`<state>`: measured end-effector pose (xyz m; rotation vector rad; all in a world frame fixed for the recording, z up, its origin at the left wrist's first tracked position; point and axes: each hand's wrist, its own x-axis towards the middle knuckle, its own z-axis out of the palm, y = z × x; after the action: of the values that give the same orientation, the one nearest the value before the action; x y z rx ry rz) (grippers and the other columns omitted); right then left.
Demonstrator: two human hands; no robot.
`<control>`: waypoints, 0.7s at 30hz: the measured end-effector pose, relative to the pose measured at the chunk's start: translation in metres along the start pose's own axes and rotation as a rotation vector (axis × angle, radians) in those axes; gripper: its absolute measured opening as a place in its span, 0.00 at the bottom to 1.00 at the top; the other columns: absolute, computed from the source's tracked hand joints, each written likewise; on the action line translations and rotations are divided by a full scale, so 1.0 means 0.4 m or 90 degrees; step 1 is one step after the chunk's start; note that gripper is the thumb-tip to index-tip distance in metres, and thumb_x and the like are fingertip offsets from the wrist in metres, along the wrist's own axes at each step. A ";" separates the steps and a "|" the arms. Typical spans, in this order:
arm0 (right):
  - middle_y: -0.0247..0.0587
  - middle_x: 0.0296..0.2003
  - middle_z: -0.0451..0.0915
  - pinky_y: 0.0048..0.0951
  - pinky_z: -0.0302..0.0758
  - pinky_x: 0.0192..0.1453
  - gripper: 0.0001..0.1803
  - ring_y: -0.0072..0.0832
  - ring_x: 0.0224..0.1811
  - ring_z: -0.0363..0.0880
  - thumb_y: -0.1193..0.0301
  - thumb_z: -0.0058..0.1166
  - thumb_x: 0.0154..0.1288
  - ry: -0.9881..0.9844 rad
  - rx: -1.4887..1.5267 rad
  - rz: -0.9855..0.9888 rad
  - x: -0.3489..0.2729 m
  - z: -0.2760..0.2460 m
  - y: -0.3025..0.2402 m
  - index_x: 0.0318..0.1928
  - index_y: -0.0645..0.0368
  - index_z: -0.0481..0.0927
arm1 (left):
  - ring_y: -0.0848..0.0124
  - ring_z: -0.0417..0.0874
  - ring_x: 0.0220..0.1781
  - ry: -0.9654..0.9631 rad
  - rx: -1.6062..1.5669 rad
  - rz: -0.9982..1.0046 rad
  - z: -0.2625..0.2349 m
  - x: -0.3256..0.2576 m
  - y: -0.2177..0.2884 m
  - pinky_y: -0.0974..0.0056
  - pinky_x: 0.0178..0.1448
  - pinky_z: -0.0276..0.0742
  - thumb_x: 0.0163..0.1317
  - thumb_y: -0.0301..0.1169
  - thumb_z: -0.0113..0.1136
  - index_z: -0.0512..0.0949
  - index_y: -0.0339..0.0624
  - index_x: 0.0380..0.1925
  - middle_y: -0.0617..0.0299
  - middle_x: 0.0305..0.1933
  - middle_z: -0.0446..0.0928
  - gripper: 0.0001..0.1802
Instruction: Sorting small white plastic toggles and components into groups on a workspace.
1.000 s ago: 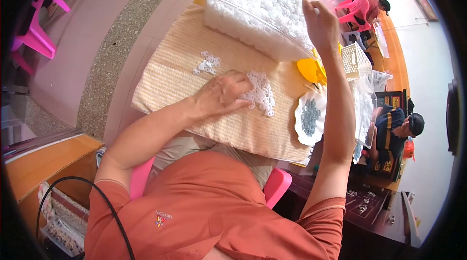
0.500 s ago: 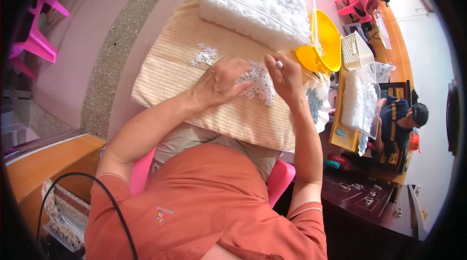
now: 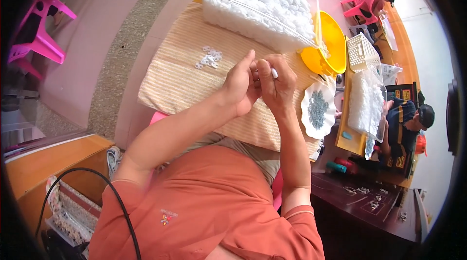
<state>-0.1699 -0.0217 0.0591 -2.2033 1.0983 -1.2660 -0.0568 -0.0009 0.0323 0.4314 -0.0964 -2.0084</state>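
seen from above, a person in an orange-red shirt (image 3: 209, 206) sits with both bare hands brought together at the centre of the frame, above a beige striped cloth (image 3: 170, 65). the left hand (image 3: 239, 87) is half open, its palm turned toward the right hand and its thumb pointing up; its other fingers curl partly out of sight, so whether they hold anything cannot be told. the right hand (image 3: 281, 84) is closed, fingers bent narrow around a small white object (image 3: 275, 73) whose rounded end pokes out. the two hands meet or nearly meet at the fingertips.

just left of the hands, a loose cluster of small white pieces (image 3: 209, 59) lies flat on the cloth. at the top centre stands a large clear bin (image 3: 243, 20), heaped with similar white pieces. right of it sits a yellow bowl (image 3: 335, 36); below that, a white wavy-edged plate (image 3: 331, 114) holds grey-blue bits (image 3: 317, 108). a pink stool (image 3: 43, 43) stands at upper left, and another person (image 3: 398, 123) in a dark top is at the right edge.
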 end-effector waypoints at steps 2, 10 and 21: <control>0.43 0.29 0.79 0.32 0.74 0.30 0.04 0.37 0.27 0.81 0.73 0.58 0.63 0.000 -0.023 -0.039 0.000 0.008 -0.001 0.33 0.61 0.79 | 0.71 0.76 0.45 0.024 -0.018 0.003 0.016 -0.001 -0.008 0.61 0.52 0.74 0.73 0.51 0.41 0.73 0.46 0.41 0.63 0.42 0.76 0.21; 0.42 0.36 0.80 0.35 0.76 0.32 0.06 0.38 0.31 0.81 0.73 0.60 0.59 0.003 -0.103 -0.136 -0.013 0.027 0.016 0.37 0.57 0.81 | 0.74 0.77 0.46 0.015 -0.087 0.002 -0.029 0.021 -0.013 0.63 0.53 0.77 0.73 0.46 0.43 0.73 0.50 0.37 0.67 0.40 0.76 0.15; 0.42 0.37 0.79 0.35 0.76 0.35 0.12 0.39 0.35 0.79 0.73 0.62 0.54 0.029 -0.142 -0.181 -0.024 0.034 0.027 0.41 0.59 0.80 | 0.76 0.77 0.41 0.000 -0.106 0.012 -0.028 0.025 -0.015 0.67 0.50 0.78 0.74 0.43 0.41 0.73 0.49 0.37 0.68 0.38 0.75 0.14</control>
<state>-0.1659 -0.0220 0.0396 -2.5851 1.0113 -1.3694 -0.0621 -0.0056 0.0178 0.3225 0.0659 -1.9794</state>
